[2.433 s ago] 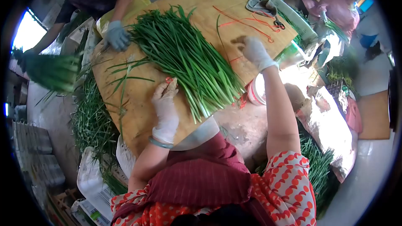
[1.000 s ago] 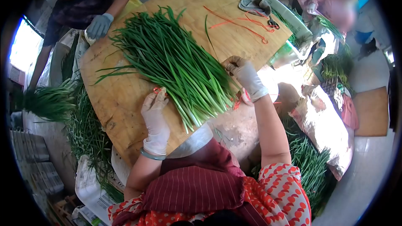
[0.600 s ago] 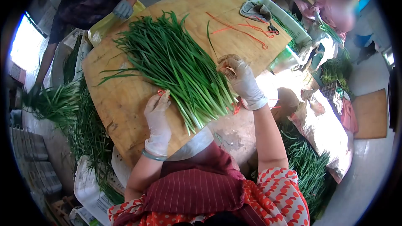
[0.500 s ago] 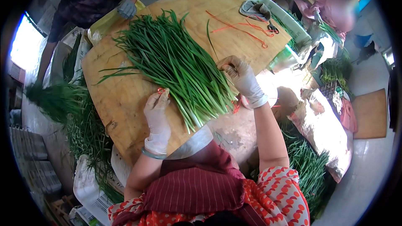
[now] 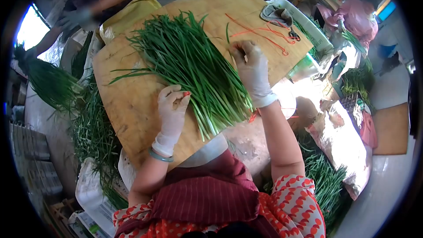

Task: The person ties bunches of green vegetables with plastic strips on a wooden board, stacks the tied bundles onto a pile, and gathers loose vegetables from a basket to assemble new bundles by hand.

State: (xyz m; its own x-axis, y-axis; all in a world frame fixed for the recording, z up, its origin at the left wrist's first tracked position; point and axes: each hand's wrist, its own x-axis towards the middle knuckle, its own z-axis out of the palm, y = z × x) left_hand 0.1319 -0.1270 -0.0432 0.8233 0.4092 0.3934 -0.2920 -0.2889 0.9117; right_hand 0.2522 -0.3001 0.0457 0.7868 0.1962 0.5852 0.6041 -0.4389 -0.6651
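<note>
A large bunch of garlic chives (image 5: 189, 66) lies on the wooden board, its pale cut ends towards me. My left hand (image 5: 172, 105), in a whitish glove, is closed beside the left edge of the bunch, with a bit of red string (image 5: 186, 93) at its fingertips. My right hand (image 5: 252, 68), also gloved, is closed at the bunch's right side. Its fingertips are near a loose chive leaf (image 5: 227, 33); whether they grip it I cannot make out. Some red string (image 5: 252, 117) shows at the bunch's lower right edge.
On the wooden board (image 5: 128, 119) lie red strings (image 5: 260, 35), scissors (image 5: 294, 35) and a grey glove (image 5: 276, 14). Crates and heaps of chives (image 5: 326, 172) surround it. At upper left a co-worker (image 5: 103, 0) handles another chive bunch (image 5: 48, 79). A white sack (image 5: 339, 136) stands right.
My right hand has moved up along the bunch's right side. My left hand has shifted slightly right and up. The co-worker's gloved hand has moved left, towards the other bunch.
</note>
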